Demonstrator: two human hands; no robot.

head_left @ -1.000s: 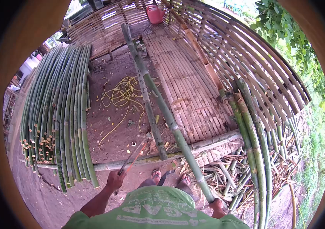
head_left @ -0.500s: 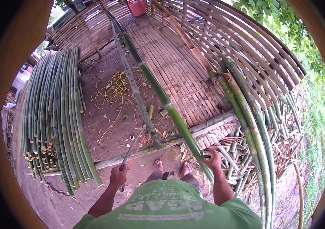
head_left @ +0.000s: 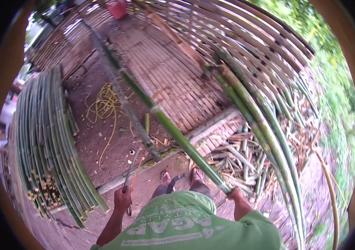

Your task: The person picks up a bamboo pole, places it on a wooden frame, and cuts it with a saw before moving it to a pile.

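In my left hand [head_left: 122, 200], fingers closed round the handle, is a long thin saw-like tool [head_left: 128, 175]. It has a dark strip and an orange strip, and its tip points forward. My right hand [head_left: 236, 196] grips the near end of a long green bamboo pole [head_left: 181, 139]. From there the pole slants away to the upper left, across the slatted bamboo platform [head_left: 152, 62]. Left of the pole, a thinner greyish pole [head_left: 121, 96] runs nearly alongside, its near end by the low edge beam [head_left: 211, 127].
Cut green bamboo poles [head_left: 48, 137] are stacked on the left. Several thick poles [head_left: 261, 121] lean on the right, beside a heap of bamboo offcuts [head_left: 244, 162]. A tangled yellow cord [head_left: 104, 102] lies on the dirt. A red container [head_left: 117, 9] stands far back.
My right hand has moved down to the pole's near end and now wraps it; its fingers were looser before. The view has shifted, and the left hand still holds the tool.
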